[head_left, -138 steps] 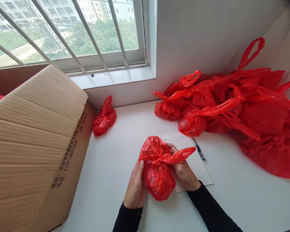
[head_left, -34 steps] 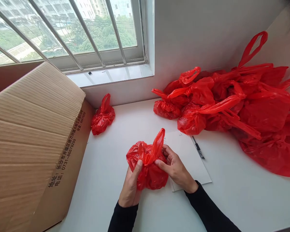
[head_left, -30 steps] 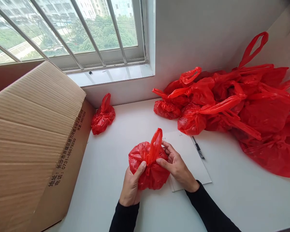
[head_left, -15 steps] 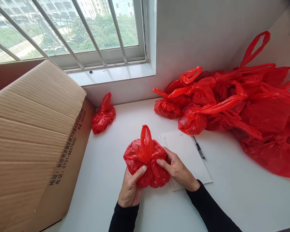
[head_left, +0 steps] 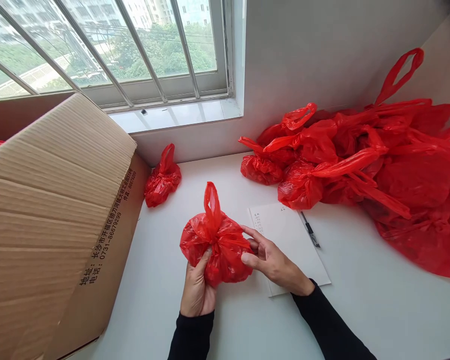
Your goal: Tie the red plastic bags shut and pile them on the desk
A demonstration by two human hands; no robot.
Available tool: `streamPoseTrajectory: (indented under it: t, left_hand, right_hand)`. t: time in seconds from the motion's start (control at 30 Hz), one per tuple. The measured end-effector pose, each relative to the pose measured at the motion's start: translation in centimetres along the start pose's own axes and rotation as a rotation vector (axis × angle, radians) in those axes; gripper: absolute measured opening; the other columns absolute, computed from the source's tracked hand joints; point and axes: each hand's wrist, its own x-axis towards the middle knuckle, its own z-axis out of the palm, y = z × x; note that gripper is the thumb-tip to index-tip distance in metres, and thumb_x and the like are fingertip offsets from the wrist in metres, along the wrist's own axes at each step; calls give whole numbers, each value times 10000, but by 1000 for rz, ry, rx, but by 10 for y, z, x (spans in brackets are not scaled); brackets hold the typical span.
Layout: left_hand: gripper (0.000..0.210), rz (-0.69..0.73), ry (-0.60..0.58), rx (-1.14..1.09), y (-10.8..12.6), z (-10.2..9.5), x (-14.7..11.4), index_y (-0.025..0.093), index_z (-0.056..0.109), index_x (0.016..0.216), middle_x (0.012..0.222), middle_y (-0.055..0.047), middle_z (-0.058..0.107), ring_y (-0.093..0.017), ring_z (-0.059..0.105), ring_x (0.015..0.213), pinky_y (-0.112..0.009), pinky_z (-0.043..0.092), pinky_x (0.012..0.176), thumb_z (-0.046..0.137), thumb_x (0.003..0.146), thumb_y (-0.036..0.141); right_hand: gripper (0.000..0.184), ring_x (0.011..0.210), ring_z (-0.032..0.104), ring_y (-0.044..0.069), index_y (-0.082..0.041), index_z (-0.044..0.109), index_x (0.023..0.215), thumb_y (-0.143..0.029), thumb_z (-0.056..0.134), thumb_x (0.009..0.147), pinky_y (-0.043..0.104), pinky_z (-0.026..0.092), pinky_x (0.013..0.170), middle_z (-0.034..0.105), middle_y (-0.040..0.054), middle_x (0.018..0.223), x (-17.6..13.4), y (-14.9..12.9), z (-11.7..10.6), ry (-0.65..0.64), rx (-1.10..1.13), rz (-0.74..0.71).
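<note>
A knotted red plastic bag (head_left: 225, 245), bulging with contents I cannot make out, is raised over the white table with its looped handle pointing up. My left hand (head_left: 198, 290) grips it from below and the left, thumb pressed near the knot. At the bag's right edge is my right hand (head_left: 275, 262), thumb and fingers apart, the fingertips touching or just beside the plastic. Beneath the right hand lies a notepad (head_left: 296, 250) with handwriting, and a black pen (head_left: 311, 234) rests along its right side.
A large open cardboard box (head_left: 56, 210) stands on the left, with something red inside. Next to it sits a small tied red bag (head_left: 162, 182). Many red bags (head_left: 345, 155) are heaped against the wall at right. A barred window (head_left: 135, 55) is behind.
The bag has shifted left and slightly up with my left hand. My right hand has loosened, its fingers spreading at the bag's edge.
</note>
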Motion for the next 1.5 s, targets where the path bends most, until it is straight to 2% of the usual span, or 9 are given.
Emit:
streamPoseTrajectory:
  t: [0.23, 0.47, 0.63, 0.77, 0.9, 1.03, 1.13, 1.33, 1.5]
  left_hand:
    - [490, -31, 27, -34, 5, 1, -1, 249, 683, 1277, 1240, -50, 741, -261, 675, 1181, -360, 573, 1012, 799, 804, 195]
    - [443, -85, -96, 128, 15, 8, 4, 215, 655, 1278, 1243, -101, 734, -308, 681, 1164, -414, 556, 1005, 724, 882, 401]
    - [468, 140, -173, 587, 52, 11, 64, 142, 650, 1150, 1054, -154, 757, -340, 727, 989, -494, 574, 915, 660, 843, 495]
    - [542, 469, 22, 821, 84, 20, 107, 137, 591, 1266, 1211, -181, 662, -345, 630, 1153, -529, 475, 1041, 696, 787, 367]
    - [503, 798, 154, 1088, 74, 24, 103, 191, 540, 1378, 1355, -160, 559, -316, 495, 1302, -524, 334, 1159, 572, 887, 294]
    - [546, 854, 63, 1459, 37, 18, 99, 158, 598, 1397, 1444, -232, 517, -448, 435, 1354, -654, 321, 1117, 621, 875, 318]
    - [530, 873, -17, 1618, 30, 15, 121, 121, 603, 1401, 1475, -255, 505, -437, 447, 1378, -613, 340, 1137, 576, 884, 237]
    - [487, 939, -119, 1733, 68, 21, 180, 186, 658, 1339, 1430, -187, 589, -364, 511, 1358, -519, 409, 1135, 586, 859, 211]
    - [434, 999, 20, 1709, 87, 27, 197, 137, 705, 1248, 1370, -242, 603, -438, 493, 1351, -626, 352, 1141, 566, 838, 163]
  right_hand:
    - [436, 1056, 685, 213, -228, 592, 1359, -363, 677, 953, 352, 556, 946, 712, 55, 1188, -1, -3, 3, 78, -47, -12]
    - [409, 1091, 676, 234, -228, 619, 1309, -455, 635, 969, 365, 555, 974, 695, 72, 1249, -2, 1, 7, 146, -173, -43]
    - [406, 1235, 612, 242, -263, 614, 1339, -465, 610, 987, 396, 526, 1065, 625, 84, 1382, 0, 14, 10, 243, -299, -82]
    - [419, 1277, 587, 252, -263, 599, 1354, -477, 589, 994, 435, 511, 1093, 588, 98, 1424, 1, 20, 10, 292, -327, -86]
    - [412, 1234, 612, 264, -246, 618, 1323, -494, 573, 997, 450, 534, 1063, 600, 123, 1397, 5, 24, 11, 297, -345, -70]
    - [406, 1214, 623, 266, -249, 633, 1297, -511, 565, 995, 437, 546, 1042, 617, 127, 1370, 7, 29, 11, 309, -376, -60]
    - [413, 1197, 632, 266, -253, 629, 1295, -527, 553, 996, 441, 542, 1036, 625, 128, 1353, 8, 31, 10, 306, -388, -39]
    - [437, 1170, 640, 284, -228, 654, 1264, -548, 534, 991, 445, 540, 1012, 671, 143, 1256, 10, 29, 12, 303, -413, -24]
    - [437, 1093, 671, 280, -218, 684, 1224, -548, 521, 987, 408, 567, 936, 704, 136, 1167, 16, 25, 15, 305, -428, -52]
